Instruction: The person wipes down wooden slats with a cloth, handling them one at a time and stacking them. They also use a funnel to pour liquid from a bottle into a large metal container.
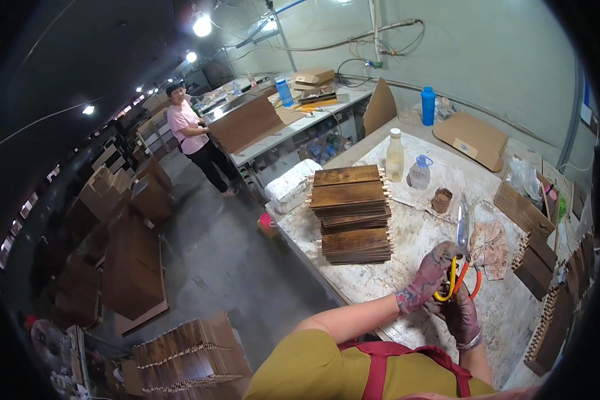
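Observation:
Both my hands wear stained, patterned gloves and meet over the near right of the white table (413,320). My left hand (436,265) is closed at the handles of metal scissors (462,230), whose long blades point away from me. Curved yellow and orange grips show below the blades; I cannot tell whether a second tool is among them. My right hand (461,319) is just below, its fingers curled under the grips, what they hold partly hidden. A crumpled brown-stained cloth (489,250) and a small brown cup (441,200) lie beyond my hands.
A stack of dark wooden slats (353,213) stands at the table's left. Behind it are a clear bottle (395,160), a jug (420,172) and a blue bottle (427,107). More slats (537,267) lie right. A person (192,130) stands at the far-left bench.

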### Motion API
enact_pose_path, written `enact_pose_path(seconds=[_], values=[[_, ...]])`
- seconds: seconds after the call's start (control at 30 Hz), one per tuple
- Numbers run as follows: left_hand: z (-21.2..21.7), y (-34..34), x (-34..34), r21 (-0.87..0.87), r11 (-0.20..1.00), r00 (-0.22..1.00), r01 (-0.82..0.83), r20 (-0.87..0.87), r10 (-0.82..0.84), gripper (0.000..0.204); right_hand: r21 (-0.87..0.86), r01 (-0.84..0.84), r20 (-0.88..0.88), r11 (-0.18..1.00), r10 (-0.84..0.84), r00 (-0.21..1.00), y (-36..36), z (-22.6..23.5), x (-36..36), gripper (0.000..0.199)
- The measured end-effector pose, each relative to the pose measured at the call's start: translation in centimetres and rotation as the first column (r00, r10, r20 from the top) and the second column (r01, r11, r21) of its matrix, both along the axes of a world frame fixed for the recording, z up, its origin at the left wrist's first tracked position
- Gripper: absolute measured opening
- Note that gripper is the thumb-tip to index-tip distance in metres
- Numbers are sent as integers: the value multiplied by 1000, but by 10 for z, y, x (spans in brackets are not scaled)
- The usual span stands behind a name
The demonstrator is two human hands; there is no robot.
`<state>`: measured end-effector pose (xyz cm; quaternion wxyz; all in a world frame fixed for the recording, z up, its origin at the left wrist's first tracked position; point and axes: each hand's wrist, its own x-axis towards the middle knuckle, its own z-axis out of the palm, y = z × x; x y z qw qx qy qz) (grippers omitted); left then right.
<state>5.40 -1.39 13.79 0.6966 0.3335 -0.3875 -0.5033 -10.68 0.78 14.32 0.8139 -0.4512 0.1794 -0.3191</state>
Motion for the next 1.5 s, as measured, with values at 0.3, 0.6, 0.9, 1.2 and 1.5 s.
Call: enact_pose_path(seconds=[0.3,0.6,0.9,1.2,1.5], values=[[19,13,21,-418,890,517,-180,730,448,22,-213,257,-82,943,-280,957,-15,-3,-30,48],[-75,80,60,-32,999,216,-38,976,39,25,-309,490,-141,815,-549,824,-48,-12,-91,43],[-97,65,74,-90,991,378,-103,917,122,22,-375,409,-100,832,-475,874,-59,-11,-73,59],[-113,58,71,-113,991,178,-77,976,125,20,-305,440,-141,844,-497,856,-78,27,-75,70],[-124,64,55,52,992,142,-118,989,-35,24,-613,597,-253,518,-844,472,-170,37,-193,41]])
